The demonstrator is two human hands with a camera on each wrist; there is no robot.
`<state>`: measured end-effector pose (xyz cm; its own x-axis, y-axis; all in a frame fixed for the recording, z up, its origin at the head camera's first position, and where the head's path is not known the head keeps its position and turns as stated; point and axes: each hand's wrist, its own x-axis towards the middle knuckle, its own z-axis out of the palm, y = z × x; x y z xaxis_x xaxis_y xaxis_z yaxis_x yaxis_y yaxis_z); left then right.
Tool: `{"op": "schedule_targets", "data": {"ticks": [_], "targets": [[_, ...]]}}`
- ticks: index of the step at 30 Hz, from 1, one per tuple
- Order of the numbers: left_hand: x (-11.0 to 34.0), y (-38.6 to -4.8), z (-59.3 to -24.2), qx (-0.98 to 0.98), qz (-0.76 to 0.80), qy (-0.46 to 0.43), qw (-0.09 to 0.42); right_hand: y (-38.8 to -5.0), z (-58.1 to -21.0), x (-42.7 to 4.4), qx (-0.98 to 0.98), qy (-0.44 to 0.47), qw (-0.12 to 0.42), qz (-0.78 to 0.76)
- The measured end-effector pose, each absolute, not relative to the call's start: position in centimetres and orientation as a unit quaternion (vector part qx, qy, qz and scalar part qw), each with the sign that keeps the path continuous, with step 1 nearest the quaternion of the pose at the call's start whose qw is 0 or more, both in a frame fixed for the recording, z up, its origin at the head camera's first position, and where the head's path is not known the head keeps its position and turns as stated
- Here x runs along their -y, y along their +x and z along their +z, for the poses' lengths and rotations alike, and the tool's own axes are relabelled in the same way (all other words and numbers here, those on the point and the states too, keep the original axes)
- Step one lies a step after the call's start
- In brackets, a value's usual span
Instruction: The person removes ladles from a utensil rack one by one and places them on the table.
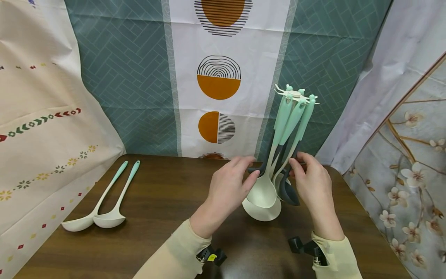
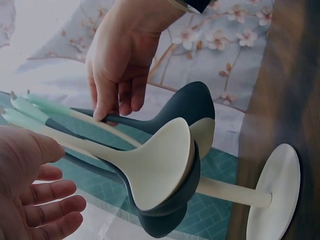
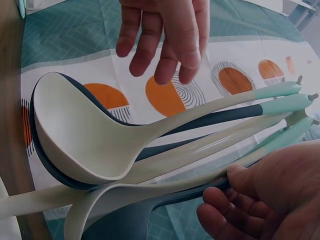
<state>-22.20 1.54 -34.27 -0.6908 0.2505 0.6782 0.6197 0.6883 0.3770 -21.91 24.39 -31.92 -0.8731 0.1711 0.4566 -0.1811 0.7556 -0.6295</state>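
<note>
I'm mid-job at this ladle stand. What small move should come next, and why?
Probably steady the stand with the left hand before anything is shifted. The right hand pinches the dark ladle by its handle, with a pale ladle close beside it, so a tug might swing both or rock the stand. The left hand is nearby and holds nothing.

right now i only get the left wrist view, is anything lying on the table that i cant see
Observer: Yes, the head view shows two white ladles lying on the tabletop, toward its left side.

Operator: ok and is the left hand touching the pale hanging ladle

Observer: No, the right wrist view shows a gap between them.

Operator: what do the mint handles hang from, my view cuts that off

Observer: In the head view they hang from a white hooked rack top.
</note>
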Motion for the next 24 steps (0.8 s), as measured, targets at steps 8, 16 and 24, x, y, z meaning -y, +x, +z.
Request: {"op": "schedule_targets", "data": {"ticks": [8, 16, 24], "targets": [[-2.7, -22.3, -34.0, 0.854, -0.325, -0.258, 0.314, -21.9, -32.0, -24.5, 0.903, 0.010, 0.256, 0.344], [-4.0, -22.6, -34.0, 0.843, -0.338, -0.263, 0.324, -21.8, -32.0, -24.6, 0.902, 0.015, 0.263, 0.343], [-4.7, -23.2, -34.3, 0.837, -0.346, -0.261, 0.335, -21.9, -32.0, -24.6, 0.902, 0.011, 0.264, 0.341]]}}
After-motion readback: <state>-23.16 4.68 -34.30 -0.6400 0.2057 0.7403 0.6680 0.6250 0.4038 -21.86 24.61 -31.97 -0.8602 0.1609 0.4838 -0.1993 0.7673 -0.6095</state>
